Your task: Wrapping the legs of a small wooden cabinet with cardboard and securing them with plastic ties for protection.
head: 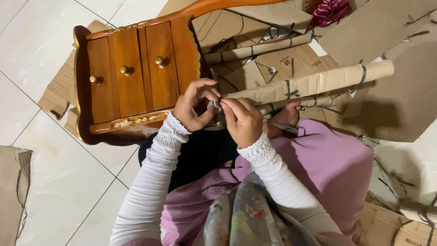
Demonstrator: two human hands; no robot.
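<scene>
Two hands pinch dark cord at cardboard-wrapped leg (309, 84) end: left hand (196, 105), right hand (243, 120), fingers curled closed. Wooden cabinet (136, 77) at 10 o'clock; three drawers shut, contents unseen.

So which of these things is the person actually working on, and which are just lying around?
In hand:
- left hand and right hand, both pinching the near end of a cardboard-wrapped leg
- wooden cabinet with three drawers, which the wrapped legs seem to belong to

Lying about:
- flattened cardboard sheets on the floor
- cardboard piece at the left edge
- red striped cloth
</scene>
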